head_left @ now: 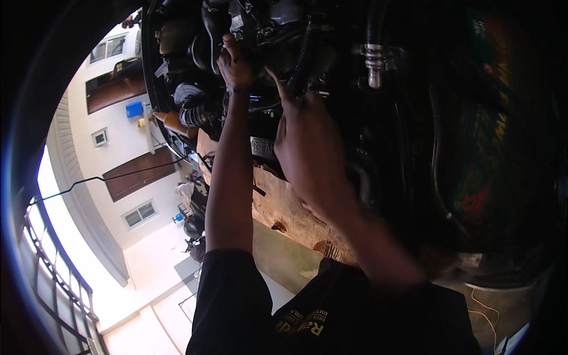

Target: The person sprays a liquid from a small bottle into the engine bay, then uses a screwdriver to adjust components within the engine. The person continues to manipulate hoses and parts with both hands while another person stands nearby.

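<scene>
I am leaning over a dark engine bay [355,142] full of hoses and metal parts. My left hand [236,70] is deep among the parts at the upper middle, its fingers curled and the thumb sticking up; whatever it grips is hidden. Nearer to me and to its right, my right hand [310,142] shows its back, with most fingers folded into shadow. A slim, paler shape, a stretched finger or a thin tool, points from it toward the parts beside a black corrugated tube [305,50]. Between my forearms lies a dark metal bar with raised lettering [263,147].
A rough wooden board [284,204] runs along the near side of the bay. Left of my arm sits a ribbed black air duct [198,112]. A shiny clamped hose end [374,66] protrudes at upper right. An orange cable [485,310] lies on the floor at lower right.
</scene>
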Demonstrator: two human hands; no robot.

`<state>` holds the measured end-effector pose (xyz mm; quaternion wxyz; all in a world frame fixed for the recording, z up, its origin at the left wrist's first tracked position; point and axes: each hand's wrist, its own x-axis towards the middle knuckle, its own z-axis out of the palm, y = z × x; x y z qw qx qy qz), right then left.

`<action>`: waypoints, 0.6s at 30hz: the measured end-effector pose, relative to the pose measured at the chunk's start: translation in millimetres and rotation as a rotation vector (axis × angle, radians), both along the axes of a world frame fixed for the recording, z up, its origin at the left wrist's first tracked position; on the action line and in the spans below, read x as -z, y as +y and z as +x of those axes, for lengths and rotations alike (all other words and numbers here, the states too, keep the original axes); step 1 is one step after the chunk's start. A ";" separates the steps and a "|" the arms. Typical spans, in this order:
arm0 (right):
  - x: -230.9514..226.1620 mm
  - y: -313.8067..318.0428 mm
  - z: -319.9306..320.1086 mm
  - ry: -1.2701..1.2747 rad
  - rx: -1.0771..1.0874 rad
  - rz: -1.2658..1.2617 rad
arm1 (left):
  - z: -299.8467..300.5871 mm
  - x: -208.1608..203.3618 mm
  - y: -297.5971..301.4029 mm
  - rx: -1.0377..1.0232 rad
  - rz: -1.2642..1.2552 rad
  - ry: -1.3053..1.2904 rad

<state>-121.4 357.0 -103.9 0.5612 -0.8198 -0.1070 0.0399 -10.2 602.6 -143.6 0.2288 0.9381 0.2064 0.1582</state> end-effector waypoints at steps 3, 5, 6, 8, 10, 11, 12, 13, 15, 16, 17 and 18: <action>-7.9 23.4 29.7 0.052 -0.071 -0.046 | 2.0 16.6 19.4 -0.001 0.152 -0.083; -4.4 40.9 46.9 0.076 -0.088 -0.060 | 10.6 22.3 14.3 -0.048 0.075 -0.032; 5.4 53.5 46.2 0.052 -0.070 -0.059 | 11.7 16.3 5.9 -0.081 -0.004 0.017; 16.5 71.1 39.7 0.031 -0.061 -0.035 | 6.3 14.6 11.8 -0.051 -0.013 -0.011; 17.7 79.4 31.3 0.043 -0.062 0.013 | -1.3 29.2 39.0 -0.068 0.089 -0.073; 16.6 78.5 27.6 0.064 -0.061 0.002 | -0.1 28.9 34.3 -0.043 0.087 -0.079; 13.3 75.7 21.6 0.085 -0.060 -0.008 | 0.3 28.5 29.3 -0.018 0.086 -0.086; 12.6 74.8 19.3 0.105 -0.060 -0.018 | 0.5 27.0 24.9 0.006 0.085 -0.093; 17.6 78.5 29.6 0.033 -0.016 0.073 | -1.2 18.5 18.3 0.077 0.082 -0.068; 20.3 79.1 33.1 -0.003 0.007 0.117 | -0.4 15.5 13.7 0.078 0.058 -0.065; 20.3 78.7 33.4 0.021 0.004 0.113 | -1.1 12.6 11.1 0.075 0.034 -0.061; 20.4 77.9 33.1 0.044 0.003 0.109 | -0.2 11.8 7.0 0.037 -0.012 -0.067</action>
